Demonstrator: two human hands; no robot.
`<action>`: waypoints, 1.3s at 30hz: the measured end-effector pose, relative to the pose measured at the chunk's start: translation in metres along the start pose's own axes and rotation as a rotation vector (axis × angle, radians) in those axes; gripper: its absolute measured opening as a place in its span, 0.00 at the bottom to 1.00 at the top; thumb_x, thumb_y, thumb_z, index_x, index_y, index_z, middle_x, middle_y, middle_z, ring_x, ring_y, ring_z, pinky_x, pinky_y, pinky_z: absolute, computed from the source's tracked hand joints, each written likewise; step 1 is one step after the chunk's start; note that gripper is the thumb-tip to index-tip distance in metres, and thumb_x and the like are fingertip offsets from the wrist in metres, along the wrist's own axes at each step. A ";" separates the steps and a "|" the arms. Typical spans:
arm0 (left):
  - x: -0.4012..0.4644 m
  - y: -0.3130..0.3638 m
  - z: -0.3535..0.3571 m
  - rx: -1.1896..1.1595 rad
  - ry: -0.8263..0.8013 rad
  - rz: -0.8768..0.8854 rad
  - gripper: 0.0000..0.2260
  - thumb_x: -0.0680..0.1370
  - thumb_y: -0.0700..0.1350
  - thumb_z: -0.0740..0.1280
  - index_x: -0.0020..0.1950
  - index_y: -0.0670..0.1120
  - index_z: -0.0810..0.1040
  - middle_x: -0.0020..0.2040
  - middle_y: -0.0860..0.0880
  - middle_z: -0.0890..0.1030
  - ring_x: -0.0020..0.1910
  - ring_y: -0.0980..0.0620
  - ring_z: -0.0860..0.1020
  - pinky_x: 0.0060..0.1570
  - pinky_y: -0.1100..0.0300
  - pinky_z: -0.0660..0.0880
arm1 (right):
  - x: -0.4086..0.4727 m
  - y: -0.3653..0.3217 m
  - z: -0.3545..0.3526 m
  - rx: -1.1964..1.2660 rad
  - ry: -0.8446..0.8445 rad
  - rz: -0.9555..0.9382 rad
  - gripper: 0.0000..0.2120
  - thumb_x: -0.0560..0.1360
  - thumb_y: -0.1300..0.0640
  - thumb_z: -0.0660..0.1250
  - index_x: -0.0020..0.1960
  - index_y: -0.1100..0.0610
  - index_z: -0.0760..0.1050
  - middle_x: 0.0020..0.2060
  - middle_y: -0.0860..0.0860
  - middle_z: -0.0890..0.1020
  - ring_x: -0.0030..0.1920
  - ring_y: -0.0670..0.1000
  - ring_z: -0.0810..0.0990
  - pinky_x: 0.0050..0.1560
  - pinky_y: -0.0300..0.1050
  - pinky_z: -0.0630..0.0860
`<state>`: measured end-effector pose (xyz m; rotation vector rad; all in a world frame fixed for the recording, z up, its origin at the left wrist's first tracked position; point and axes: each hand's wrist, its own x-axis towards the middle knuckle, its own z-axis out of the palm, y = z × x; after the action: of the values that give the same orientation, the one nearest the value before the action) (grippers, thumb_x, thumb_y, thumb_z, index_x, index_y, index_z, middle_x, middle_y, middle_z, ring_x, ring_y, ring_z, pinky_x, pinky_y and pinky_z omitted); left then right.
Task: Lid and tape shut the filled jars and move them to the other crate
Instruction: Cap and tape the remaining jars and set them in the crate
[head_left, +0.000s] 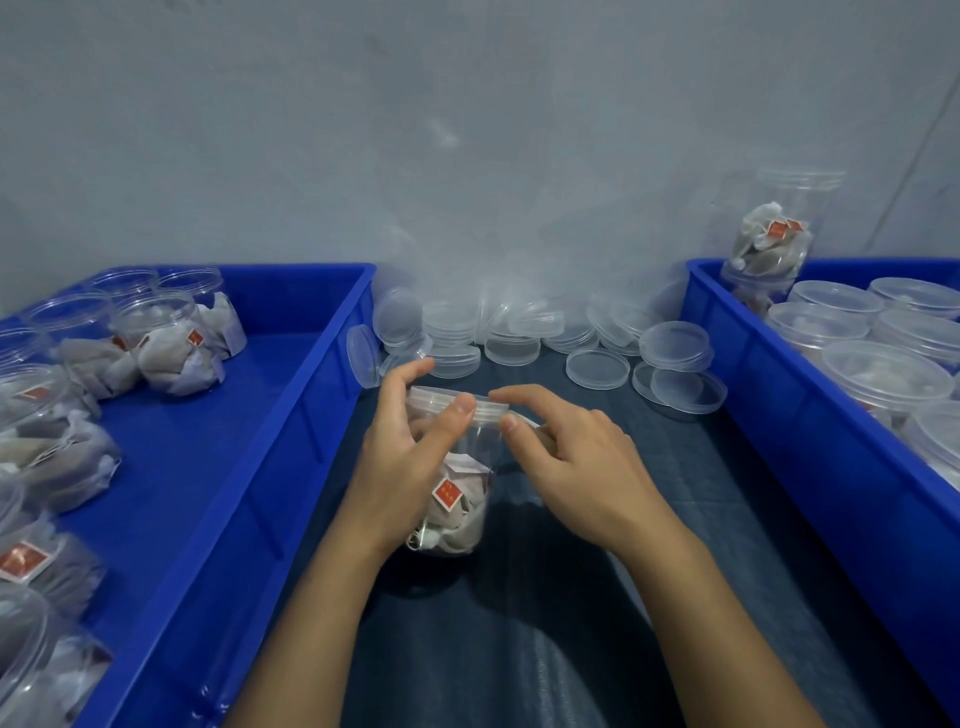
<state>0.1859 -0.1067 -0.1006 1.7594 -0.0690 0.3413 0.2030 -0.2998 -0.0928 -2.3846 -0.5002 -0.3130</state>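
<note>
The step in hand looks like sealing the lid on the clear plastic jar (457, 467) that stands on the dark cloth (571, 597) between the two crates. To do it well, the lid (457, 402) should sit level all round the rim before any tape goes on, and the jar body should be kept from turning while the tape is run along the seam and pressed flat. I cannot make out a tape strip or roll; clear tape on clear plastic would be hard to see here.

The left hand (402, 462) wraps the left side of the jar, fingers curled round its far side and the thumb (457, 410) pressed on the lid's edge. The right hand (576, 467) is at the jar's right side, its forefinger stretched to the lid rim and its thumb against the jar just under the lid; the other fingers are loosely bent. Whether it pinches a tape end there, I cannot tell.

The jar holds tea bags with red tags (448, 492). The left blue crate (291, 415) holds open filled jars (166, 343); the right blue crate (769, 415) holds lidded ones (883, 374), one more (774, 234) standing tall at its far corner. Loose spare lids (597, 368) lie heaped at the far end of the cloth.
</note>
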 end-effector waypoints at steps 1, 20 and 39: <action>-0.001 0.000 0.000 0.042 0.002 0.010 0.31 0.72 0.72 0.68 0.73 0.64 0.69 0.61 0.62 0.81 0.61 0.56 0.82 0.64 0.44 0.79 | 0.000 -0.001 0.000 -0.005 0.009 0.001 0.13 0.84 0.41 0.58 0.67 0.34 0.72 0.30 0.30 0.75 0.40 0.49 0.75 0.53 0.55 0.76; -0.004 0.004 0.002 0.239 0.103 0.089 0.22 0.75 0.70 0.65 0.62 0.60 0.71 0.52 0.54 0.83 0.50 0.53 0.83 0.51 0.46 0.80 | -0.001 -0.009 0.002 -0.016 0.114 -0.013 0.15 0.83 0.43 0.59 0.69 0.39 0.70 0.29 0.36 0.76 0.36 0.51 0.75 0.48 0.55 0.76; -0.001 -0.002 -0.003 0.247 0.097 0.063 0.29 0.73 0.73 0.62 0.68 0.60 0.68 0.61 0.56 0.78 0.56 0.60 0.79 0.53 0.58 0.76 | 0.002 -0.006 0.008 0.054 0.007 0.059 0.19 0.82 0.34 0.57 0.69 0.38 0.74 0.38 0.38 0.80 0.54 0.51 0.82 0.58 0.55 0.78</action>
<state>0.1845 -0.1032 -0.1020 1.9846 -0.0134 0.4978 0.2030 -0.2898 -0.0953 -2.3404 -0.4288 -0.2774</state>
